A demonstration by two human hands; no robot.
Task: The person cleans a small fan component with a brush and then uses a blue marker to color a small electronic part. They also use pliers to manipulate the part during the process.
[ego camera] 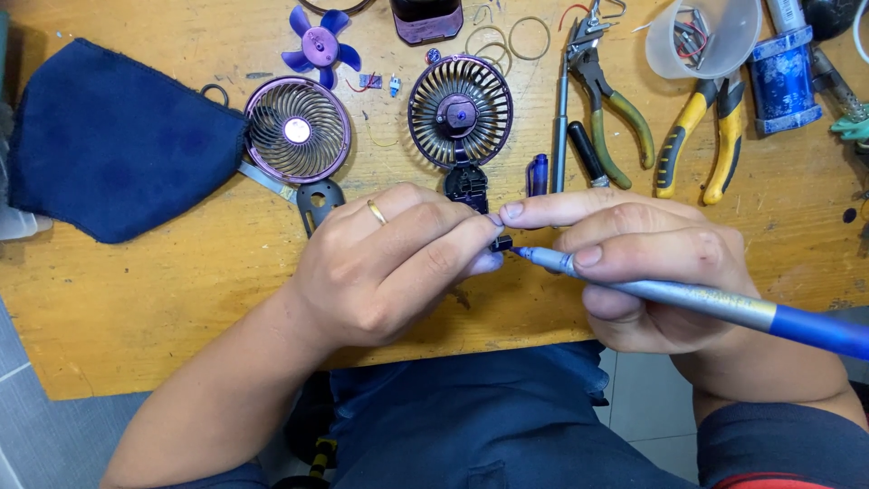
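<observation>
The person is wearing a thin gold ring (377,213) on one of the fingers of the left hand (389,263). The right hand (652,263) is bare of jewellery. Both forearms are showing uncovered. Dark blue trousers (471,426) are covering the lap, and a dark garment with a red edge (778,453) is showing at lower right.

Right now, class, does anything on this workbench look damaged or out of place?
The small purple fan is in pieces: its impeller lies apart from the front grille and the motor housing. Nothing looks spilled.
</observation>
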